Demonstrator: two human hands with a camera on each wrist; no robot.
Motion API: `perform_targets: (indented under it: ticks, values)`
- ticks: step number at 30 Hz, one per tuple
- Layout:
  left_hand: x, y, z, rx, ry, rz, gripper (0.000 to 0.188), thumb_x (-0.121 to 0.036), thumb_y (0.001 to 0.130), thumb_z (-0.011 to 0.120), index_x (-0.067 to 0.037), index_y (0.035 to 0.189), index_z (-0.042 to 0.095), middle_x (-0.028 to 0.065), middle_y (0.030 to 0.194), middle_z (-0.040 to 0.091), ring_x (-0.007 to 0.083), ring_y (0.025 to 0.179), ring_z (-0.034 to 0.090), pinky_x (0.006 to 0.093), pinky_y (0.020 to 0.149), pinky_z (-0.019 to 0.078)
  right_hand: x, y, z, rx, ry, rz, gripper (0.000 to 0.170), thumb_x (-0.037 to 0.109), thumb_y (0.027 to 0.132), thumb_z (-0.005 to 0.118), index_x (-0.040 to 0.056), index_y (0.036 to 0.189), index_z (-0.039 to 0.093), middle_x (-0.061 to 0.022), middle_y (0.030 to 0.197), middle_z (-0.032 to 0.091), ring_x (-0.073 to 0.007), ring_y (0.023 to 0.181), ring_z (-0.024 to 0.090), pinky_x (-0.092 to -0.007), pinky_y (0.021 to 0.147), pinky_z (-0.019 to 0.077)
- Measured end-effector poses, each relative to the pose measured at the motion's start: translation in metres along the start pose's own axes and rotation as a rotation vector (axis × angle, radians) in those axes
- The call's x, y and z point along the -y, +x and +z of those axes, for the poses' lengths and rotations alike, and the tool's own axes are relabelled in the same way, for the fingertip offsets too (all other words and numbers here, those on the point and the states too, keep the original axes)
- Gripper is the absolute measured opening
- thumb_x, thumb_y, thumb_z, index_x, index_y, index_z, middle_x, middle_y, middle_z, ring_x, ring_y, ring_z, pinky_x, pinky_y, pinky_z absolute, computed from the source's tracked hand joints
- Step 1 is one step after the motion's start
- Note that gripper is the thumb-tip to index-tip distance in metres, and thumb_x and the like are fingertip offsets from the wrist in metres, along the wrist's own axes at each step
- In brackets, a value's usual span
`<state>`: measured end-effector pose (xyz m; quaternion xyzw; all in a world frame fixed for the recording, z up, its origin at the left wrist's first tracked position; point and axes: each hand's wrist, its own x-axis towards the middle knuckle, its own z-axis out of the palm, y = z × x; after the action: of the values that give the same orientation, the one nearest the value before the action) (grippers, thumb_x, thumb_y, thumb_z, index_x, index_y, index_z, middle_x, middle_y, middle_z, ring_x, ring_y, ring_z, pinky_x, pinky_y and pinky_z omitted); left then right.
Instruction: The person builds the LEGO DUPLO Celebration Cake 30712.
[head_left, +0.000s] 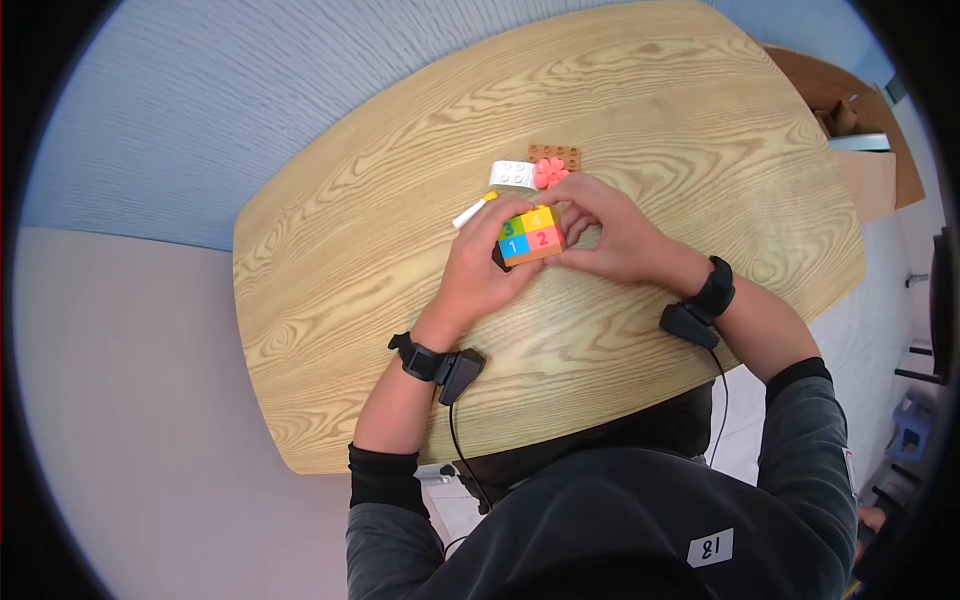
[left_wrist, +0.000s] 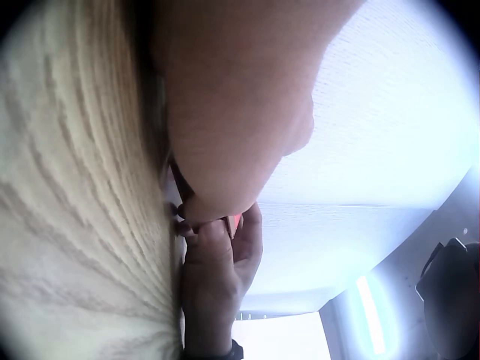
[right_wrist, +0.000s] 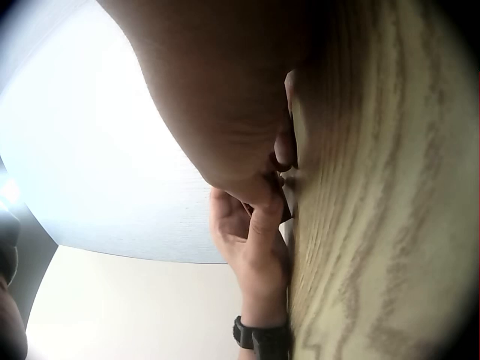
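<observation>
Both hands hold a small stack of blocks (head_left: pixel 531 236) whose visible face shows coloured squares numbered 1 to 4, over an orange-brown layer. The left hand (head_left: pixel 479 263) grips its left side, with a dark piece showing under the palm. On the right side, the right hand (head_left: pixel 622 237) has its thumb and fingers curled to the block. In the left wrist view the right hand (left_wrist: pixel 217 277) pinches at a small red and brown edge. The left hand (right_wrist: pixel 255 247) appears in the right wrist view, its fingers bent; the blocks are mostly hidden there.
Beyond the hands on the wooden table (head_left: pixel 400 150) lie a white studded brick (head_left: pixel 512 174), a coral flower piece (head_left: pixel 550 173) and a brown studded brick (head_left: pixel 568 153). A white and yellow piece (head_left: pixel 474 211) lies beside the left hand. A cardboard box (head_left: pixel 868 180) stands past the table's right edge.
</observation>
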<state>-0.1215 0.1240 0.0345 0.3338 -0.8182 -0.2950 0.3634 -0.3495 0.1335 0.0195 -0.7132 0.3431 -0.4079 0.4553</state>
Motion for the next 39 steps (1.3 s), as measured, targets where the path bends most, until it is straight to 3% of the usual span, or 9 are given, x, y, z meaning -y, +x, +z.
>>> perform_targets:
  ticks: [4, 6, 17, 22, 24, 28, 34, 36, 39]
  values:
    - [0.001, -0.002, -0.001, 0.027, 0.004, -0.013, 0.058, -0.009, 0.074, 0.085, -0.006, 0.126, 0.059, 0.0154, 0.122, 0.065, 0.0354, 0.111, 0.065, 0.04, 0.094, 0.0519, 0.008, 0.001, -0.003, 0.029, -0.023, 0.006, 0.06, 0.001, 0.077, 0.083, 0.0044, 0.13, 0.055, -0.009, 0.119, 0.055, -0.013, 0.09, 0.068, -0.0264, 0.076, 0.0566]
    - [0.003, -0.003, -0.001, 0.039, 0.036, 0.001, 0.062, -0.011, 0.075, 0.086, -0.006, 0.13, 0.058, 0.0129, 0.121, 0.066, 0.0297, 0.108, 0.066, 0.0382, 0.092, 0.0519, 0.008, 0.001, -0.003, 0.029, -0.035, -0.001, 0.06, 0.002, 0.077, 0.084, 0.0046, 0.129, 0.055, -0.0085, 0.118, 0.055, -0.0129, 0.09, 0.068, -0.0265, 0.075, 0.0562]
    - [0.0, -0.004, -0.002, 0.033, 0.07, 0.031, 0.062, -0.012, 0.075, 0.086, -0.007, 0.131, 0.061, 0.0152, 0.126, 0.067, 0.0325, 0.112, 0.065, 0.0388, 0.095, 0.0516, 0.015, 0.0, -0.004, 0.03, -0.111, 0.044, 0.061, 0.013, 0.073, 0.086, 0.0069, 0.126, 0.055, -0.0069, 0.116, 0.058, -0.0163, 0.086, 0.062, -0.0312, 0.078, 0.0522]
    - [-0.007, 0.0, -0.005, 0.035, 0.078, 0.017, 0.054, -0.011, 0.077, 0.083, -0.006, 0.126, 0.062, 0.0171, 0.124, 0.066, 0.036, 0.112, 0.065, 0.0408, 0.097, 0.0513, 0.012, -0.001, -0.004, -0.006, -0.256, -0.062, 0.062, 0.019, 0.073, 0.086, 0.0053, 0.125, 0.055, -0.0098, 0.115, 0.059, -0.024, 0.099, 0.06, -0.0372, 0.091, 0.0501]
    - [-0.011, 0.002, -0.009, 0.136, 0.008, -0.11, 0.052, -0.011, 0.076, 0.082, -0.006, 0.124, 0.063, 0.0152, 0.117, 0.066, 0.0344, 0.108, 0.064, 0.0404, 0.093, 0.0516, 0.013, 0.0, -0.005, 0.006, -0.286, -0.047, 0.062, 0.02, 0.073, 0.086, 0.0052, 0.125, 0.055, -0.0107, 0.116, 0.059, -0.0256, 0.103, 0.061, -0.038, 0.092, 0.0503]
    - [-0.003, 0.002, -0.004, 0.068, -0.025, -0.029, 0.05, -0.012, 0.075, 0.084, -0.007, 0.12, 0.062, 0.0096, 0.109, 0.065, 0.0287, 0.099, 0.064, 0.0368, 0.087, 0.0511, 0.011, -0.001, -0.005, 0.016, -0.323, -0.014, 0.061, 0.021, 0.073, 0.087, 0.0048, 0.123, 0.056, -0.0127, 0.116, 0.06, -0.0283, 0.11, 0.061, -0.0396, 0.096, 0.0504]
    - [0.002, 0.003, -0.006, 0.166, 0.073, 0.027, 0.054, -0.011, 0.076, 0.084, -0.007, 0.125, 0.061, 0.0097, 0.116, 0.064, 0.025, 0.112, 0.061, 0.0374, 0.094, 0.0499, 0.009, 0.0, -0.007, 0.036, -0.352, -0.04, 0.06, 0.02, 0.073, 0.086, 0.0057, 0.123, 0.057, -0.0114, 0.116, 0.061, -0.0268, 0.105, 0.061, -0.0388, 0.09, 0.0507]
    - [-0.001, 0.001, -0.001, 0.045, -0.129, -0.106, 0.057, -0.008, 0.077, 0.084, -0.007, 0.128, 0.059, 0.0101, 0.123, 0.063, 0.0239, 0.119, 0.059, 0.0383, 0.1, 0.0495, 0.01, 0.0, -0.008, -0.012, -0.341, -0.08, 0.06, 0.019, 0.073, 0.086, 0.0062, 0.123, 0.057, -0.0101, 0.115, 0.061, -0.0255, 0.104, 0.061, -0.0377, 0.088, 0.0503]
    - [0.01, -0.001, 0.002, -0.014, -0.199, -0.095, 0.06, -0.005, 0.077, 0.086, -0.006, 0.129, 0.057, 0.0107, 0.129, 0.061, 0.0244, 0.122, 0.059, 0.0389, 0.103, 0.0491, 0.013, 0.002, -0.012, -0.055, -0.325, -0.079, 0.059, 0.016, 0.073, 0.085, 0.0072, 0.123, 0.057, -0.008, 0.114, 0.061, -0.0228, 0.101, 0.06, -0.0354, 0.084, 0.0493]
